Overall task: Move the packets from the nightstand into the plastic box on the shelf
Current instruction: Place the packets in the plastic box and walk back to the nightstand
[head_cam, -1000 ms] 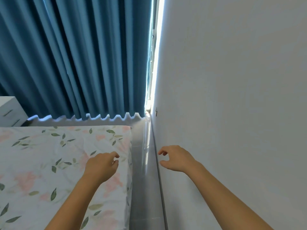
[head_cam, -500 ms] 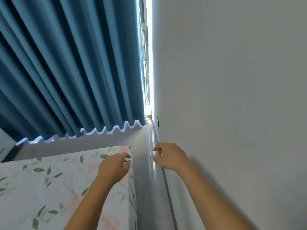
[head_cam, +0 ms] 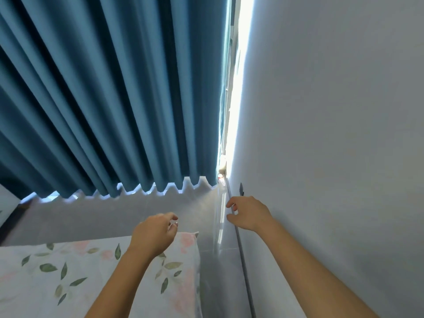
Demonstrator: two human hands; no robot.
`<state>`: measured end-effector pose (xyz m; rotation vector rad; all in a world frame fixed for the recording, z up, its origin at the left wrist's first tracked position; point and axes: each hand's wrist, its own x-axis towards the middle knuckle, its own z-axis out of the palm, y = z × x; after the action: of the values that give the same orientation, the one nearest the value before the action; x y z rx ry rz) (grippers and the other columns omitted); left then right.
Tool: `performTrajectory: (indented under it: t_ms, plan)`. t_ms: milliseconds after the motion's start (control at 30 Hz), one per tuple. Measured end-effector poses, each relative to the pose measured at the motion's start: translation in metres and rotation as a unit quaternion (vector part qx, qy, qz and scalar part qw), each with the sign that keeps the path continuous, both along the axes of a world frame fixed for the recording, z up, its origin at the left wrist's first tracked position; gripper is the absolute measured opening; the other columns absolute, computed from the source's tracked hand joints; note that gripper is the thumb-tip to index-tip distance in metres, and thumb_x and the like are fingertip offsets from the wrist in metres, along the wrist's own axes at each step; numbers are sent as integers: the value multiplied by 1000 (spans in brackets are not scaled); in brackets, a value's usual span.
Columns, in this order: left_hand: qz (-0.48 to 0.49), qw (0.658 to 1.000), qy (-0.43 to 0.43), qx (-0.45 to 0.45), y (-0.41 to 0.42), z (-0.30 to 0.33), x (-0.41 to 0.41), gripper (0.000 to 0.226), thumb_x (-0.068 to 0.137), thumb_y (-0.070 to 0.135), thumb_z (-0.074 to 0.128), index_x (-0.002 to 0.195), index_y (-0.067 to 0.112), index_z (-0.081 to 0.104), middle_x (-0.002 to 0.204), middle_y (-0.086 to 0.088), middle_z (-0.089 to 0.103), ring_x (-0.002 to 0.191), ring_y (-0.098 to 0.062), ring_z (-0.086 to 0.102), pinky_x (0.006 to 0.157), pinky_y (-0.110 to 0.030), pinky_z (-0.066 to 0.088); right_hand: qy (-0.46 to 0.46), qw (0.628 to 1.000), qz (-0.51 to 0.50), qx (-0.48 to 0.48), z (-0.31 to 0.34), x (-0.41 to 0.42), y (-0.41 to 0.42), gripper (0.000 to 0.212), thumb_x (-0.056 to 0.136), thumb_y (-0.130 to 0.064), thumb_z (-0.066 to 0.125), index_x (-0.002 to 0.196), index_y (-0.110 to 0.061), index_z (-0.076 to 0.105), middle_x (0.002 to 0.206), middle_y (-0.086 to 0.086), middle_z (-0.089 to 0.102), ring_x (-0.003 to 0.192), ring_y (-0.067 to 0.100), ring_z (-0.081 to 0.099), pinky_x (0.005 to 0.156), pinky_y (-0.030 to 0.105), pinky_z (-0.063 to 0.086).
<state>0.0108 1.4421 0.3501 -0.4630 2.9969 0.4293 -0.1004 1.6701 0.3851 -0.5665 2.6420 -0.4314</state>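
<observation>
Left hand (head_cam: 154,235): bare, back toward the camera, held over the far right corner of the bed; fingers loosely curled, tips close together, nothing between them.
Right hand (head_cam: 248,215): bare, held beside the wall above the floor strip; fingers loosely curled, thumb and forefinger apart, nothing held.
Packets, nightstand, plastic box, shelf: none identifiable in this view; location cannot be told.
Bed (head_cam: 52,278): soft sheet, pale ground printed with green leaves and faded pink blooms; slight creases; rounded far right corner just beside the left hand.
Curtain (head_cam: 110,95): heavy teal cloth, matte, in deep vertical pleats; lower hem forms a zigzag edge, with light showing beneath.
Window gap (head_cam: 231,88): narrow bright strip between curtain edge and wall.
Wall (head_cam: 332,125): smooth, flat, pale grey-white paint; small dark fitting (head_cam: 241,188) low down, near the right hand.
Floor (head_cam: 128,214): smooth grey, glossy, with a reflected streak alongside the wall.
Skirting line (head_cam: 244,267): thin, grey, straight, at the wall's foot.
</observation>
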Motion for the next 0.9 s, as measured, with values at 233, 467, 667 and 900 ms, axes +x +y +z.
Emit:
performTrajectory:
  t_ms: [233,467,667,900]
  plan:
    - [24,1000,-2,3,-65,2,-104,32,98,37,42,127,31,55,120,10,64,111,-14,58,82,-30,47,1,1000,13,11,-1,-115,-73,36,87,-35,57,122,-34,58,121,-9,62,113,16,58,100,38,47]
    - [82,996,-17,-8,-123,-3,-243,31,97,35,41,125,32,56,118,11,65,111,-16,57,87,-33,49,25,998,62,-8,-9,-278,-139,35,86,-33,60,121,-30,59,119,-9,64,109,16,59,89,31,49]
    - [129,991,-26,3,-168,4,-336,30,98,37,41,124,32,56,116,12,63,106,-14,57,81,-29,47,32,991,127,32,-9,-390,-196,39,85,-32,57,124,-30,58,120,-9,64,111,18,58,90,33,51]
    - [220,975,-26,0,-248,8,-387,29,98,36,43,123,33,57,112,12,65,101,-15,60,81,-29,48,36,975,217,17,-12,-466,-300,38,86,-33,57,124,-32,58,116,-10,65,112,17,58,87,32,50]
